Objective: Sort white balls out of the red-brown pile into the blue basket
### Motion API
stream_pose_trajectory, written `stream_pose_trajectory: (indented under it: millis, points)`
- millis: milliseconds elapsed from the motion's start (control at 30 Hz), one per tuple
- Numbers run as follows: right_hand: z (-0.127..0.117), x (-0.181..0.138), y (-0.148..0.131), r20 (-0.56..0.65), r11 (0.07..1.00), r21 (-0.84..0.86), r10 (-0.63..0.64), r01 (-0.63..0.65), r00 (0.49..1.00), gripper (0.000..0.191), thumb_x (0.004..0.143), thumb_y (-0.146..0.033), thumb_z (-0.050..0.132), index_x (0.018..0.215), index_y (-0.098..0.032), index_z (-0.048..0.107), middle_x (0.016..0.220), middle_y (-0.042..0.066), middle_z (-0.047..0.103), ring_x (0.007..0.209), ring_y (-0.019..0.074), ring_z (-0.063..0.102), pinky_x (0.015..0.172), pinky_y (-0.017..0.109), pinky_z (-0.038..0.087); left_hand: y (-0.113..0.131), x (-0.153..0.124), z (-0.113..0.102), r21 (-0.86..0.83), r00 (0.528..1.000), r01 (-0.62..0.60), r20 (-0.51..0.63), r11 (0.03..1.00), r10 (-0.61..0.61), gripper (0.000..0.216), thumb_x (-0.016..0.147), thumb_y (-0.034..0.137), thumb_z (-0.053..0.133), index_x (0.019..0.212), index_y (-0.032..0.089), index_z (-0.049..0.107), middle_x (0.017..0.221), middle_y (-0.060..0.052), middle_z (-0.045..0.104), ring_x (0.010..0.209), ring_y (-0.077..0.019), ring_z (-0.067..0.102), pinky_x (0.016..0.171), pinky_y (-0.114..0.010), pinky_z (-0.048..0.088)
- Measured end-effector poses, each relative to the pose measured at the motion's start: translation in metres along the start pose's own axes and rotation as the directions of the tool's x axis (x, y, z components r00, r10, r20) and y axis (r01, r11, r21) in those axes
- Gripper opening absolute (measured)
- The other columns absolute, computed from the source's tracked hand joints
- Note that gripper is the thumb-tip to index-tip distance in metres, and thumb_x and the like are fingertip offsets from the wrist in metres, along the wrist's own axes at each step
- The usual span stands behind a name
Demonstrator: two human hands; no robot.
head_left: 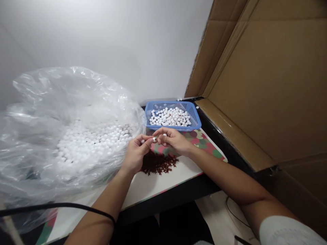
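Observation:
My left hand (135, 153) pinches a small white ball (154, 139) between thumb and fingertips. Another white ball (142, 141) shows against its fingers. Meeting it from the right, my right hand (175, 140) has its fingers closed, with a white ball (165, 135) visible among them. Its fingertips come up to the ball in the left hand; whether they grip something small there cannot be made out. Directly below both hands lies a heap of small dark red, star-like pieces (159, 164). Just beyond them stands a blue basket (173, 128) holding many white balls.
A large clear plastic bag (76, 80) full of white balls spreads over the left side. A patterned sheet (204, 144) with a white part covers the table. Cardboard (268, 78) stands at the right. A black cable (63, 205) crosses the left forearm.

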State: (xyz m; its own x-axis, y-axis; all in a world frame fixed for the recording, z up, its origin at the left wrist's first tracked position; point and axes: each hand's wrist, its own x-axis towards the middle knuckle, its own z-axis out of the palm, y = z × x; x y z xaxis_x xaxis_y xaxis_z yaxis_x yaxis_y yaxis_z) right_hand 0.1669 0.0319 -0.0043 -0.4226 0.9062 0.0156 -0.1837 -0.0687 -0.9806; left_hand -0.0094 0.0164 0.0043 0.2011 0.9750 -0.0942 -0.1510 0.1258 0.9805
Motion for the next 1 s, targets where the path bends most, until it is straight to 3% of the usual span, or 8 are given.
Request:
stream_pose_trajectory:
  millis: [233,367,533,633,733,833,933,1000]
  points:
    - [0.010,-0.003,-0.009,-0.019,0.981,-0.186,-0.054,0.050,0.998,0.033,0.077,-0.047,0.070,0.088,-0.016,0.064,0.075,-0.001,0.059,0.062,0.0100,0.047,0.057,0.023,0.037,0.005,-0.003,0.004,0.059,0.994,-0.059,-0.084,0.996,0.064,0.030,0.067,0.037,0.079,0.075,0.015,0.060,0.058,0.003,0.056,0.045,-0.0033,0.035,0.042,-0.017,0.020]
    - [-0.003,0.003,-0.034,-0.115,0.948,-0.310,-0.120,0.079,0.986,0.025,0.079,-0.040,0.068,0.087,-0.017,0.062,0.075,-0.001,0.059,0.059,0.0095,0.044,0.056,0.024,0.035,0.016,-0.001,-0.006,-0.063,0.982,-0.068,-0.178,0.996,0.056,0.036,0.073,0.049,0.071,0.076,0.016,0.056,0.056,0.003,0.053,0.042,-0.0039,0.037,0.037,-0.016,0.020]
    - [-0.057,0.038,-0.056,-0.318,0.709,-0.703,-0.380,0.053,0.869,0.016,0.076,-0.030,0.070,0.082,-0.016,0.064,0.072,0.001,0.062,0.065,0.0134,0.049,0.064,0.027,0.037,0.032,0.000,-0.023,-0.252,0.990,-0.029,-0.143,0.967,-0.008,0.034,0.078,0.048,0.067,0.082,0.017,0.054,0.054,0.006,0.043,0.038,-0.0030,0.034,0.033,-0.014,0.017]
    - [-0.077,0.055,-0.056,-0.266,0.483,-0.871,-0.303,-0.093,0.915,0.010,0.074,-0.018,0.071,0.083,-0.016,0.067,0.084,0.005,0.068,0.081,0.0197,0.058,0.075,0.031,0.039,0.038,-0.001,-0.026,-0.332,0.989,0.091,-0.080,0.939,-0.124,0.022,0.081,0.035,0.063,0.088,0.016,0.055,0.060,0.004,0.047,0.039,-0.0034,0.035,0.031,-0.014,0.015]
    - [-0.063,0.053,-0.051,-0.186,0.305,-0.950,-0.385,-0.065,0.904,0.007,0.080,-0.018,0.066,0.088,-0.018,0.068,0.100,0.008,0.069,0.101,0.0257,0.057,0.087,0.037,0.036,0.040,-0.003,-0.027,-0.363,0.988,0.113,-0.062,0.925,-0.145,0.022,0.080,0.027,0.060,0.097,0.014,0.057,0.064,0.002,0.049,0.042,-0.0037,0.038,0.030,-0.013,0.017]
    - [-0.026,0.040,-0.035,-0.060,0.273,-0.958,-0.490,0.087,0.870,0.014,0.091,-0.025,0.055,0.090,-0.019,0.067,0.096,0.008,0.069,0.096,0.0233,0.058,0.086,0.035,0.036,0.039,-0.004,-0.026,-0.333,0.996,0.075,-0.025,0.940,-0.088,0.034,0.078,0.025,0.066,0.109,0.014,0.055,0.067,0.001,0.053,0.045,-0.0039,0.041,0.032,-0.011,0.019]
    - [0.009,0.031,-0.008,0.047,0.281,-0.949,-0.315,0.140,0.948,0.015,0.090,-0.027,0.056,0.085,-0.019,0.067,0.082,0.006,0.068,0.075,0.0192,0.058,0.070,0.030,0.038,0.035,-0.005,-0.024,-0.292,0.998,0.064,0.008,0.954,-0.064,0.038,0.074,0.030,0.074,0.102,0.019,0.051,0.069,0.001,0.057,0.047,-0.0044,0.044,0.034,-0.010,0.020]
    - [0.020,0.031,0.011,0.050,0.236,-0.966,-0.234,0.106,0.971,0.013,0.089,-0.025,0.057,0.085,-0.018,0.067,0.081,0.007,0.067,0.075,0.0195,0.058,0.068,0.029,0.038,0.033,-0.006,-0.023,-0.265,0.998,0.058,0.027,0.962,-0.053,0.037,0.072,0.036,0.076,0.090,0.019,0.049,0.071,0.000,0.060,0.048,-0.0042,0.045,0.034,-0.009,0.019]
